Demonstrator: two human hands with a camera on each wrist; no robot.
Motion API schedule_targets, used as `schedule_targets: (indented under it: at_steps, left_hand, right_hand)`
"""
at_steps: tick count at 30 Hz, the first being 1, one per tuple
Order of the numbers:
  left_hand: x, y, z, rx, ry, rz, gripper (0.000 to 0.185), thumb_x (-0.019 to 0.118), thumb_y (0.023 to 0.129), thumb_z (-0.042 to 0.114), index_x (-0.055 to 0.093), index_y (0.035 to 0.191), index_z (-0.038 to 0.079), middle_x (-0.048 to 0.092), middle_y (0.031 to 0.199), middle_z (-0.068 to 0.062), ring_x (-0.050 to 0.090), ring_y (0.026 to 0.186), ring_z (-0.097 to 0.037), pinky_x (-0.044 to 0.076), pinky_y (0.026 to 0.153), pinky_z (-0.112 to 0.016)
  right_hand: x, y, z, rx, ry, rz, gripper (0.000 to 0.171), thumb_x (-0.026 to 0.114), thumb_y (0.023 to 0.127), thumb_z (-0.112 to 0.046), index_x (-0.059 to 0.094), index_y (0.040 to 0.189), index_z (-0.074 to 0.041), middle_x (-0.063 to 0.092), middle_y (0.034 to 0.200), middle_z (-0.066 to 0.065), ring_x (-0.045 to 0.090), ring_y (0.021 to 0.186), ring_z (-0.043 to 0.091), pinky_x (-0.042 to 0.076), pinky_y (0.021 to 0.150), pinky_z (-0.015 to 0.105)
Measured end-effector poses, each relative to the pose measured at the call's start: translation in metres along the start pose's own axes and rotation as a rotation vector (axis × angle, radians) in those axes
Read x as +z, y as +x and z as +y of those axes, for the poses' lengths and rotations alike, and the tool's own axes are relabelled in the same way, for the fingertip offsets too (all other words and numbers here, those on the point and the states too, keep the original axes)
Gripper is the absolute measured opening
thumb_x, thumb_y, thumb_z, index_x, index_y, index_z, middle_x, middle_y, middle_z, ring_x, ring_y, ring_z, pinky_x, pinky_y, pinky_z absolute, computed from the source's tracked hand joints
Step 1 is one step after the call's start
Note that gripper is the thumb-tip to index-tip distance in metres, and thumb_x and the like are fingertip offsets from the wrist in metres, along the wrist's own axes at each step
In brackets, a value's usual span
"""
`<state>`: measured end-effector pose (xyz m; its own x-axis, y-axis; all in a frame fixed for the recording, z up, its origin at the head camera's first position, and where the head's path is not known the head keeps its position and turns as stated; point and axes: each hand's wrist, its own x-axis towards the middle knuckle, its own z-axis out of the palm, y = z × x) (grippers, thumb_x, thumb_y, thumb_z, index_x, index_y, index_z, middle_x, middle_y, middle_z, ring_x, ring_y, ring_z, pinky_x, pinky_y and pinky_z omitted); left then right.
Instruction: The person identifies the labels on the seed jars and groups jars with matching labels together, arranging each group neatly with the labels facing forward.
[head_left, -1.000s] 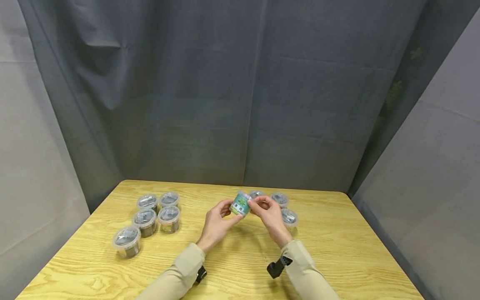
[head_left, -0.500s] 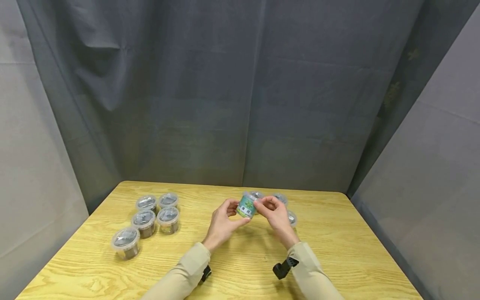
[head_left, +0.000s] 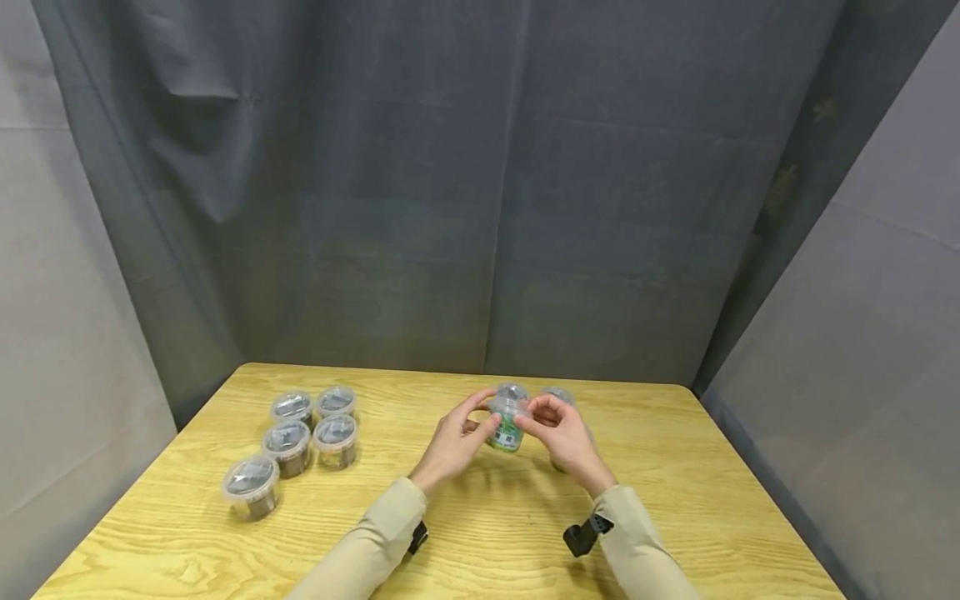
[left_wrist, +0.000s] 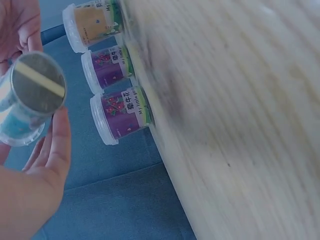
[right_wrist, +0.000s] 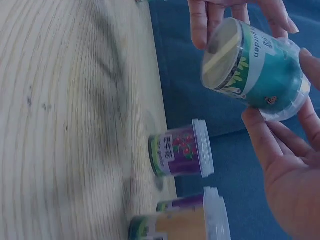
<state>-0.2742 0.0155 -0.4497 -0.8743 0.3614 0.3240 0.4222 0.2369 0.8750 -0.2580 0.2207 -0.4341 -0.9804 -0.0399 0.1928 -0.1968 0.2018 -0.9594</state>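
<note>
Both hands hold one teal-labelled jar above the table, near its centre. The left hand has its grip curled around the jar from 9 o'clock; the right hand pinches it from 3 o'clock. Five lidded jars cluster well apart at 9 o'clock.

**Open table in front, tubs crowding both sides**

The near half of the wooden table lay bare, giving free passage toward the person. On the left, a cluster of five lidded tubs blocked that side. Just behind the right hand stood more tubs, close enough to hinder any reach straight back. Between the two groups a clear lane ran to the grey curtain
</note>
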Motion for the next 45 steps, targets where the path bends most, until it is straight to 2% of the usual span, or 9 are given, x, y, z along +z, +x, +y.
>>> schedule_targets:
  at_steps: [5,9,13,18,23,29,36,45]
  left_hand:
    - [0.007,0.004,-0.001,-0.013,0.008,-0.071,0.041,0.053,0.099,0.045,0.052,0.138,0.029,0.053,0.137,-0.003,0.067,0.096,-0.018,0.056,0.076,-0.032]
    - [0.013,0.004,0.001,-0.025,-0.006,-0.134,0.038,0.055,0.099,0.044,0.054,0.132,0.027,0.054,0.135,-0.004,0.067,0.102,-0.02,0.056,0.079,-0.033]
    - [0.018,0.006,0.002,-0.004,-0.029,-0.182,0.031,0.057,0.099,0.039,0.055,0.126,0.025,0.056,0.132,-0.004,0.065,0.108,-0.023,0.057,0.085,-0.032]
    - [0.026,0.007,0.004,0.018,-0.064,-0.197,0.026,0.062,0.097,0.033,0.057,0.119,0.021,0.06,0.129,-0.005,0.065,0.111,-0.025,0.056,0.088,-0.03]
    - [0.036,0.005,0.008,0.018,-0.079,-0.2,0.026,0.067,0.094,0.032,0.06,0.115,0.02,0.062,0.126,-0.005,0.066,0.109,-0.021,0.057,0.086,-0.028]
    - [0.051,0.005,0.011,0.048,-0.112,-0.207,0.026,0.074,0.088,0.026,0.062,0.108,0.014,0.066,0.115,-0.006,0.068,0.105,-0.017,0.057,0.085,-0.024]
    - [0.067,0.005,0.012,0.044,-0.071,-0.216,0.028,0.078,0.084,0.03,0.065,0.104,0.018,0.068,0.111,0.003,0.067,0.101,-0.01,0.055,0.083,-0.02]
    - [0.081,0.007,0.011,0.087,-0.035,-0.311,0.021,0.076,0.087,0.022,0.064,0.102,0.016,0.067,0.112,0.0,0.066,0.103,-0.008,0.055,0.086,-0.019]
  right_hand:
    - [-0.011,-0.005,0.003,-0.009,-0.012,-0.051,0.028,0.073,0.089,-0.016,0.056,0.102,0.002,0.065,0.122,0.019,0.066,0.105,0.018,0.056,0.084,0.024]
    - [-0.021,-0.011,0.005,0.006,-0.025,-0.073,0.029,0.074,0.088,-0.016,0.056,0.101,0.001,0.063,0.128,0.019,0.063,0.116,0.027,0.056,0.085,0.023]
    - [-0.03,-0.016,0.008,0.003,-0.032,-0.11,0.032,0.075,0.088,-0.018,0.054,0.102,0.002,0.058,0.135,0.02,0.059,0.123,0.034,0.056,0.086,0.024]
    - [-0.043,-0.023,0.012,-0.023,-0.049,-0.152,0.034,0.074,0.089,-0.021,0.054,0.104,0.003,0.055,0.14,0.021,0.06,0.121,0.032,0.055,0.086,0.023]
    - [-0.058,-0.032,0.011,-0.016,-0.099,-0.184,0.035,0.074,0.088,-0.022,0.057,0.108,0.002,0.056,0.135,0.022,0.063,0.114,0.026,0.056,0.083,0.026]
    - [-0.083,-0.035,0.012,0.006,-0.16,-0.242,0.037,0.077,0.086,-0.021,0.059,0.111,-0.001,0.054,0.138,0.022,0.056,0.124,0.036,0.056,0.092,0.033]
    - [-0.102,-0.038,0.014,0.044,-0.2,-0.288,0.033,0.078,0.085,-0.021,0.057,0.098,0.002,0.054,0.139,0.023,0.051,0.128,0.04,0.056,0.091,0.035]
    - [-0.121,-0.043,0.025,0.031,-0.275,-0.34,0.036,0.081,0.081,-0.025,0.059,0.092,0.001,0.054,0.139,0.023,0.045,0.133,0.045,0.051,0.099,0.048]
